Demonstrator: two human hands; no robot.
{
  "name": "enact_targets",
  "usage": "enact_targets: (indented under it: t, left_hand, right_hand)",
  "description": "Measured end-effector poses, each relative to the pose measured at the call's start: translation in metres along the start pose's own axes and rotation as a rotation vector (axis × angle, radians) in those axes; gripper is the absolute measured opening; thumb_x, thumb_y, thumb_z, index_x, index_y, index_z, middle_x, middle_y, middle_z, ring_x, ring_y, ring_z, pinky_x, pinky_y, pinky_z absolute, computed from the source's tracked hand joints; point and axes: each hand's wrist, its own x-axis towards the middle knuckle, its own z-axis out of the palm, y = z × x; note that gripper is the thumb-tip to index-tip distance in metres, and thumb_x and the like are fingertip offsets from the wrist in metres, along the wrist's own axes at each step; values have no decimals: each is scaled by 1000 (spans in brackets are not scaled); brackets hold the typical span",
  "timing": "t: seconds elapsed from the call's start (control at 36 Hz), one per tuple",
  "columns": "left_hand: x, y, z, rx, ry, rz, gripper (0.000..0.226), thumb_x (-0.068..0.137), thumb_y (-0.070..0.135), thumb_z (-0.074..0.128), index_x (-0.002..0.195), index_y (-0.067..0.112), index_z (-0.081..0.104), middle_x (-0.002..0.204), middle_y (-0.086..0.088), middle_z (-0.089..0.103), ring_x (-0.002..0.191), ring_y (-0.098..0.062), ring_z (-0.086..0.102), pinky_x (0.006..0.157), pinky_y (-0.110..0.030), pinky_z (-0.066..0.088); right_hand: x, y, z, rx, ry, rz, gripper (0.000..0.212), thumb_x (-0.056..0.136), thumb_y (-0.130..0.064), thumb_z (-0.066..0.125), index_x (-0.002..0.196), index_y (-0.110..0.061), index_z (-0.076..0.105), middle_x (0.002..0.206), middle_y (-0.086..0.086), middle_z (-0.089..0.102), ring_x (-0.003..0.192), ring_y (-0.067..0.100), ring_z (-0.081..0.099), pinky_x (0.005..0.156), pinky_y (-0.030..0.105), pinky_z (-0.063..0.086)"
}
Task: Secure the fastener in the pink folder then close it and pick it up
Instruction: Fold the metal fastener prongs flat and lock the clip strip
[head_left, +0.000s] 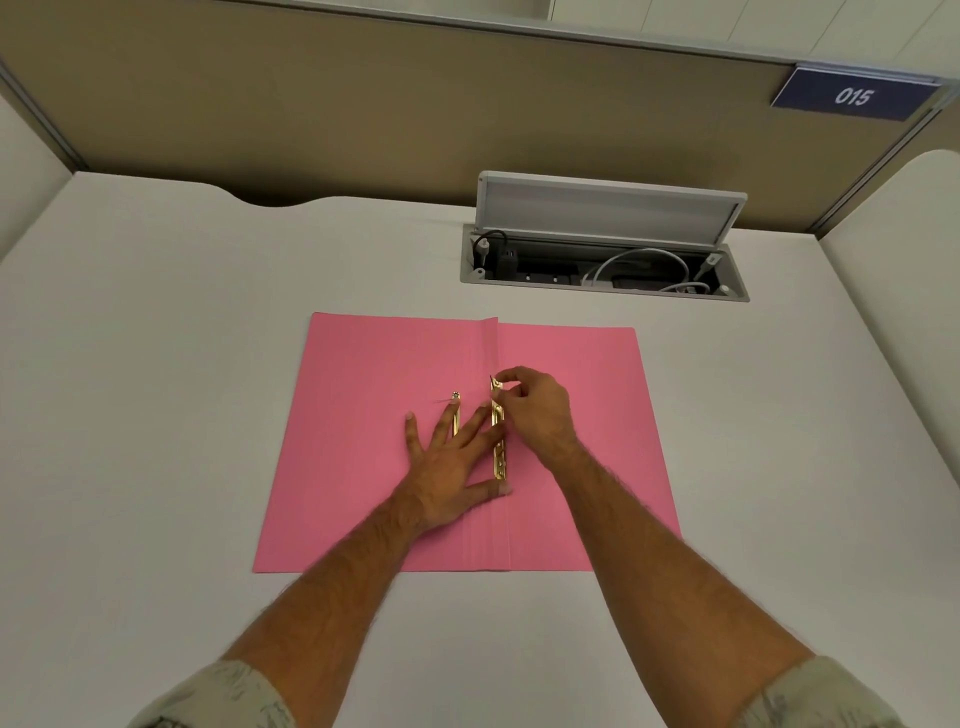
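Pink folder (571, 441) open flat near the middle of the desk (156, 415), both leaves spread, the fold running from the near edge toward the far edge. Two brass pieces on it: the fastener bar (498, 447) along the fold, long axis parallel to the crease, and a second brass strip (456, 415) just left of it on the left leaf, mostly under a finger. A thin prong seemingly standing up at the far end of the bar, another leaning out by the top of the strip; too small to be sure.

Left hand (447, 467) flat on the left leaf, fingers (410, 426) spread wide, thumb reaching across the fold just below the bar's near end, apparently pinning paper and metal down. Right hand (535, 410) over the right leaf, its fingers pressed together in a pinch at the far end of the bar, thumb and forefinger on or around the tip there; exactly what sits between them, cannot tell.

Judged as mid-fastening: folder neither closed nor lifted. Key relation for the coming move: the bar's far end directly under the right fingertips, the rest of its length running back toward the near edge beside the left hand. Right hand nearer the working end; left placed as the brace. Likely next: pressing the prong flat along that axis.

Open cable tray (602, 265) set in the desk toward the far right corner, well apart.
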Motion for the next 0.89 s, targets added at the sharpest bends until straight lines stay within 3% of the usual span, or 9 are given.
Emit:
enact_targets:
  t: [0.14, 0.28, 0.67, 0.81, 0.89]
  left_hand:
    - [0, 1, -2, 5, -4, 4, 88, 81, 89, 26, 154, 52, -8, 161, 27, -21, 153, -24, -24, 106, -73, -23]
    - [-1, 3, -3, 15, -15, 0, 90, 81, 88, 24, 158, 46, 4, 157, 31, -19, 153, -23, -24, 105, -73, -25]
    - [-2, 2, -2, 20, -25, -2, 87, 82, 87, 23, 157, 48, 2, 160, 30, -16, 151, -21, -29, 105, -72, -27]
    - [-1, 2, -2, -2, -24, -5, 87, 82, 87, 27, 156, 50, 1, 156, 35, -20, 150, -19, -30, 104, -70, -30]
    - [-1, 2, -2, -1, -26, -5, 86, 83, 86, 29, 156, 50, 0, 154, 35, -22, 151, -20, -30, 104, -70, -30]
  right_hand:
    - [7, -2, -1, -155, -49, -66, 14, 91, -23, 69, 101, -22, 77, 94, -1, 75, 93, 22, 72, 97, 51, 54]
    - [17, 1, -7, -233, -2, -95, 9, 90, -17, 64, 89, -15, 73, 86, 3, 75, 83, 26, 70, 84, 48, 59]
    - [40, 1, -7, -121, 0, 53, 6, 80, -9, 80, 79, -14, 77, 81, 4, 77, 83, 25, 74, 83, 49, 62]
    - [45, -5, -5, -123, -15, 71, 14, 76, -14, 84, 70, -22, 74, 78, -2, 76, 87, 24, 73, 93, 51, 57]
    - [46, -5, -5, -167, -32, 40, 10, 77, -19, 84, 74, -22, 75, 79, -4, 76, 90, 22, 72, 98, 53, 52]
